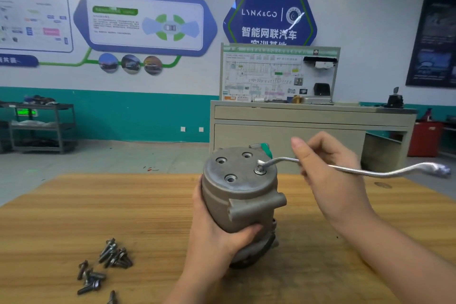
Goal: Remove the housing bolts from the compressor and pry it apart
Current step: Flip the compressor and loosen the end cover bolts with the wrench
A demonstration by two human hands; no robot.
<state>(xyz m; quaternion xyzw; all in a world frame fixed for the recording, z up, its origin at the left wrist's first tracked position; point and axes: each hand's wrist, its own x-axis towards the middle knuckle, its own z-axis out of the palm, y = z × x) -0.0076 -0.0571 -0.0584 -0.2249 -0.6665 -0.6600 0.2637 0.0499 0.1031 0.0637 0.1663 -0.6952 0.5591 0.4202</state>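
A grey metal compressor stands on end on the wooden table. My left hand grips its lower side, thumb curled across the front. On its top face three bolt holes are empty and one bolt sits at the right. A silver offset ring wrench has its ring end on that bolt. My right hand holds the wrench shaft near the middle, fingers curled round it.
Several loose bolts lie on the table at the front left. A beige cabinet with a wiring display board stands behind the table. A metal shelf cart is at the far left, a red box at the far right.
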